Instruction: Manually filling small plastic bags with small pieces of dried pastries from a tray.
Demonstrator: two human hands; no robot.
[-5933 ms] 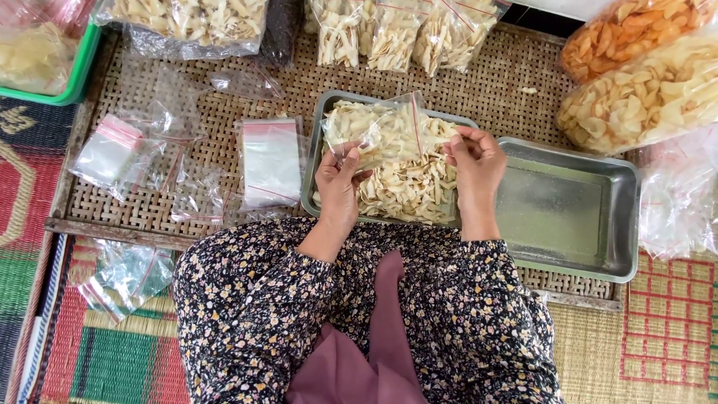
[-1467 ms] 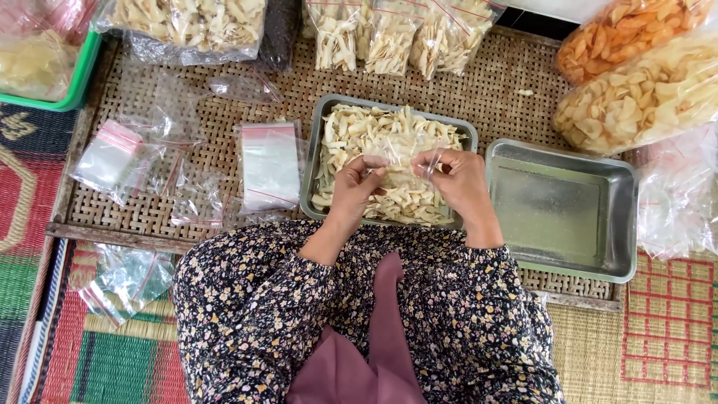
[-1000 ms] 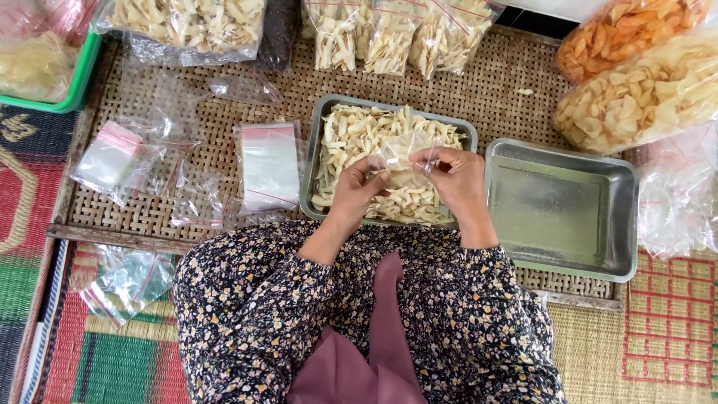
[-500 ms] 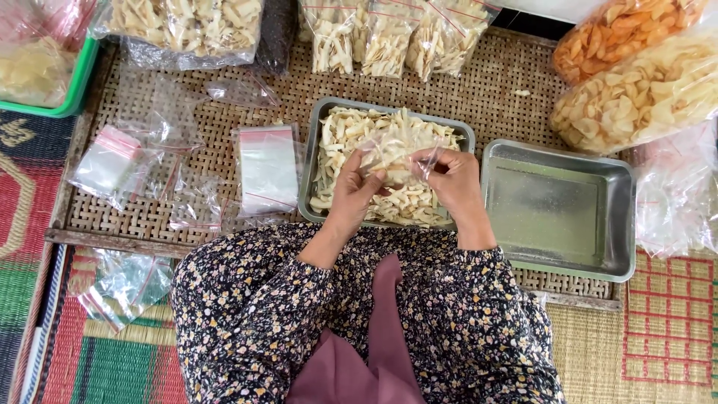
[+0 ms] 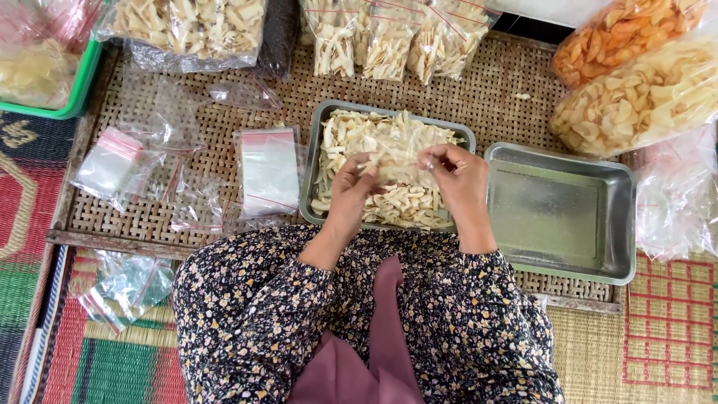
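Down at floor level, we sit over a low woven tray (image 5: 486, 90) that rests on striped and patterned mats (image 5: 45, 247) in red, green and tan. Our left hand (image 5: 351, 196) and right hand (image 5: 458, 179) meet above a metal pan of pale chips (image 5: 344, 138), and between them we pinch a small clear bag (image 5: 400, 173) filled with the same chips, fingers closed on its two upper corners. Just to the right sits an empty metal pan (image 5: 561, 213), its bottom dusted with crumbs. To the left of the full pan lies a flat stack of clear bags with red strips (image 5: 268, 170), and looser empty bags (image 5: 120, 161) lie further left, with more on the mat (image 5: 123, 288) below the tray. Along the far edge stand filled small bags (image 5: 389, 37) and a large clear sack of pale chips (image 5: 187, 26). At top right lie big sacks of pale round crackers (image 5: 643, 97) and orange crackers (image 5: 613, 34); a green bin (image 5: 78, 86) sits top left.
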